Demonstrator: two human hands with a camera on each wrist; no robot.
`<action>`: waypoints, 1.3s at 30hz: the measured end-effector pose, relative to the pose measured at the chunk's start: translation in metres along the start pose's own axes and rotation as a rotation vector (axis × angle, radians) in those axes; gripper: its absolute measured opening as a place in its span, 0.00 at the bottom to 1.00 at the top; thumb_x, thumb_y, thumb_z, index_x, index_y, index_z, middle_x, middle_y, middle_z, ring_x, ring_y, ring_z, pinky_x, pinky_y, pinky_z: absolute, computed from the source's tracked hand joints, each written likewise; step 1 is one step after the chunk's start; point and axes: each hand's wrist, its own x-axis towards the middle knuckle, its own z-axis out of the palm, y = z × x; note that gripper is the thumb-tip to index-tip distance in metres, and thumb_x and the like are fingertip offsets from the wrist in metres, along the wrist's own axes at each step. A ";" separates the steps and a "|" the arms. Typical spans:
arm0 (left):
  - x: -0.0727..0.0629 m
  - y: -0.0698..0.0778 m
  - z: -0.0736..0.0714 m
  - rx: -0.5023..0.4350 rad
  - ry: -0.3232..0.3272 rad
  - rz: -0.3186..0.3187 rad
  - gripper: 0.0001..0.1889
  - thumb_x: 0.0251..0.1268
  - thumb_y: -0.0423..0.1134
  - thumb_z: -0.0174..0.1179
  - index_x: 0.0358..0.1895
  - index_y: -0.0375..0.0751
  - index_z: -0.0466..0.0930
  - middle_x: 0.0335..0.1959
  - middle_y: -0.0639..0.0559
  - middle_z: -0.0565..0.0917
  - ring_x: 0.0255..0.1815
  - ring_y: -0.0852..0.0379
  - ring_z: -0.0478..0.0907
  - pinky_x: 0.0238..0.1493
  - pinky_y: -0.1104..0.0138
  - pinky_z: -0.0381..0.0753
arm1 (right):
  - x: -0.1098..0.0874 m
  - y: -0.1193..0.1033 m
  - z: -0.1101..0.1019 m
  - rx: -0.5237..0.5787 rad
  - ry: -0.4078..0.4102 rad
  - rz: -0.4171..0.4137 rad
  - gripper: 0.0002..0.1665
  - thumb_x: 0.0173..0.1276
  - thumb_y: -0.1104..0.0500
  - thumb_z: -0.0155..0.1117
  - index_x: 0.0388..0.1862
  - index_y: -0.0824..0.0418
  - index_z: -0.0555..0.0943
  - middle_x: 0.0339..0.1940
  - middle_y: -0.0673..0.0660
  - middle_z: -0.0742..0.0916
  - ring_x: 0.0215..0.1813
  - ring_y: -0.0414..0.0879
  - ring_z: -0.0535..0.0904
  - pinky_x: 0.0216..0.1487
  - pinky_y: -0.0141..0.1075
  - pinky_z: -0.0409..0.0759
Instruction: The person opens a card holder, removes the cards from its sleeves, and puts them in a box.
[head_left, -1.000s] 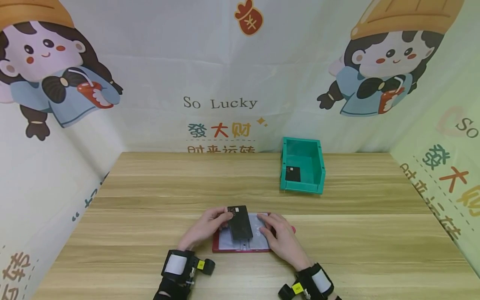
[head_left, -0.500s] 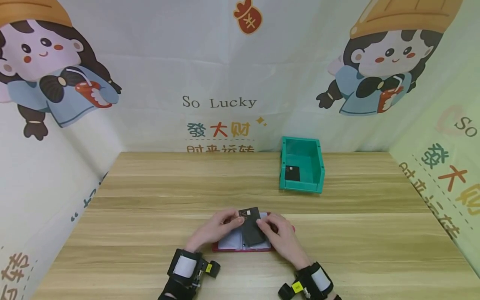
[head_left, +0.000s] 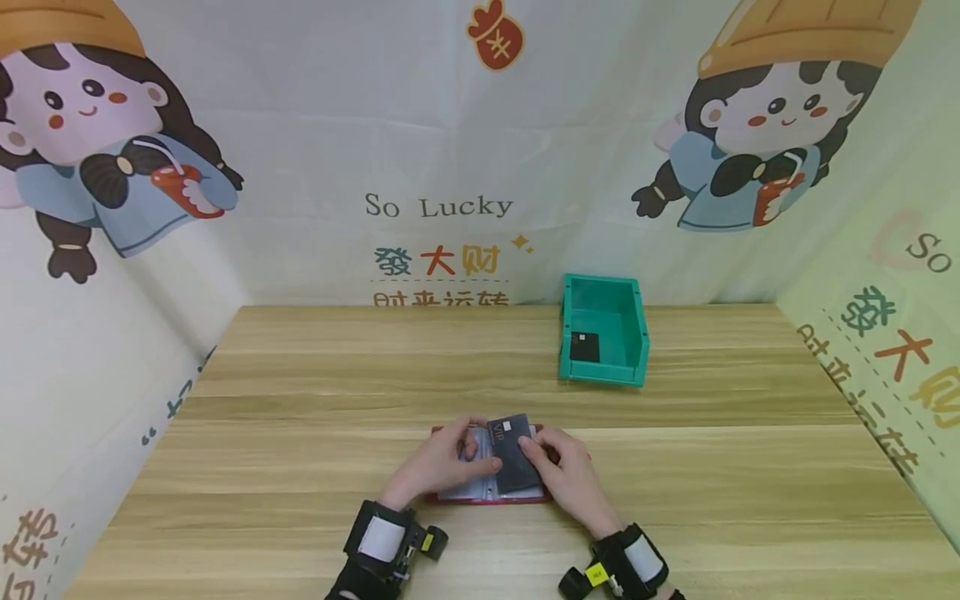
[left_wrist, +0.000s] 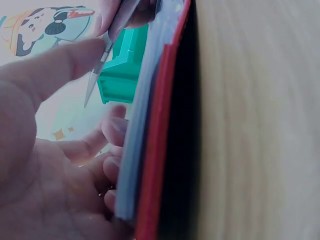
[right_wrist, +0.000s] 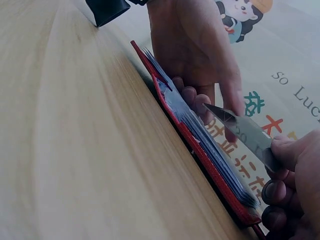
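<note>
A black VIP card (head_left: 513,467) is pinched between the thumb and fingers of my right hand (head_left: 573,475). It hovers tilted over the right-hand pages of an open red card holder (head_left: 487,502) with clear sleeves. My left hand (head_left: 435,467) is at the holder's left side, its thumb extended against the card's left edge. In the left wrist view, the other fingers (left_wrist: 116,131) of that hand are loosely bent beside the stacked sleeves (left_wrist: 135,145). The right wrist view shows the card (right_wrist: 245,131) edge-on, apart from the sleeves.
A green bin (head_left: 603,375) stands toward the back of the wooden table (head_left: 300,400), right of centre. Another black card (head_left: 585,347) lies inside it. A printed cloth (head_left: 315,167) hangs behind the table and along both sides.
The card has moved right, from the holder's middle to above its right pages. My right hand has taken hold of it, while my left hand followed rightward and loosened its pinch.
</note>
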 end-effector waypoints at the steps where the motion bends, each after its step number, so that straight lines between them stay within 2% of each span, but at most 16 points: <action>1: 0.000 0.000 0.000 0.002 -0.007 0.006 0.34 0.63 0.43 0.74 0.69 0.34 0.73 0.34 0.53 0.72 0.31 0.58 0.67 0.32 0.69 0.63 | 0.000 0.000 0.000 0.001 0.003 -0.001 0.13 0.78 0.57 0.65 0.30 0.57 0.83 0.29 0.48 0.78 0.35 0.38 0.72 0.38 0.31 0.67; 4: 0.000 0.001 0.000 0.013 -0.023 0.043 0.44 0.54 0.40 0.78 0.75 0.32 0.69 0.34 0.53 0.70 0.33 0.58 0.67 0.35 0.69 0.63 | 0.000 0.001 -0.001 0.010 0.018 -0.015 0.13 0.78 0.57 0.65 0.30 0.57 0.83 0.27 0.48 0.76 0.33 0.38 0.71 0.36 0.30 0.66; 6: 0.000 0.001 0.001 0.032 -0.023 0.070 0.47 0.52 0.39 0.79 0.76 0.30 0.67 0.33 0.53 0.69 0.32 0.60 0.65 0.35 0.70 0.62 | 0.001 0.001 -0.001 0.015 0.031 -0.035 0.13 0.78 0.58 0.65 0.29 0.58 0.83 0.25 0.47 0.75 0.32 0.37 0.70 0.35 0.30 0.65; 10: -0.001 0.004 0.005 0.117 0.014 0.088 0.45 0.54 0.42 0.80 0.74 0.28 0.70 0.30 0.54 0.68 0.30 0.61 0.63 0.33 0.70 0.59 | 0.003 0.001 -0.001 0.010 0.057 -0.070 0.14 0.77 0.59 0.65 0.28 0.58 0.83 0.24 0.46 0.74 0.30 0.36 0.69 0.33 0.29 0.65; 15: -0.001 0.008 0.010 0.228 0.055 0.062 0.43 0.51 0.43 0.82 0.72 0.33 0.75 0.31 0.54 0.69 0.35 0.57 0.64 0.37 0.68 0.59 | 0.006 0.000 -0.006 0.001 0.095 -0.096 0.14 0.77 0.61 0.66 0.28 0.60 0.82 0.23 0.47 0.75 0.29 0.35 0.69 0.32 0.29 0.65; 25: -0.001 0.010 0.012 0.254 0.048 0.029 0.43 0.50 0.44 0.83 0.72 0.37 0.76 0.35 0.51 0.74 0.41 0.54 0.67 0.43 0.63 0.64 | 0.019 -0.002 -0.027 -0.068 0.174 -0.074 0.14 0.76 0.61 0.66 0.28 0.64 0.83 0.23 0.50 0.75 0.29 0.38 0.68 0.32 0.30 0.64; 30: -0.001 0.010 0.012 0.254 0.039 0.013 0.43 0.51 0.44 0.83 0.72 0.37 0.76 0.33 0.53 0.71 0.41 0.54 0.66 0.42 0.63 0.63 | 0.032 -0.006 -0.040 -0.121 0.234 -0.166 0.14 0.76 0.63 0.66 0.27 0.63 0.81 0.22 0.51 0.75 0.28 0.38 0.67 0.31 0.31 0.64; 34: 0.000 0.010 0.012 0.243 0.038 0.003 0.43 0.51 0.44 0.83 0.72 0.37 0.76 0.35 0.52 0.73 0.42 0.54 0.67 0.44 0.62 0.64 | 0.046 -0.009 -0.053 -0.168 0.302 -0.260 0.16 0.74 0.66 0.67 0.23 0.64 0.79 0.20 0.52 0.74 0.26 0.37 0.66 0.30 0.30 0.63; 39: -0.002 0.011 0.012 0.232 0.034 -0.005 0.43 0.51 0.43 0.83 0.72 0.37 0.76 0.38 0.50 0.75 0.43 0.53 0.68 0.45 0.61 0.66 | 0.064 -0.016 -0.070 -0.224 0.354 -0.297 0.16 0.74 0.67 0.67 0.23 0.66 0.80 0.19 0.55 0.75 0.26 0.40 0.67 0.30 0.31 0.63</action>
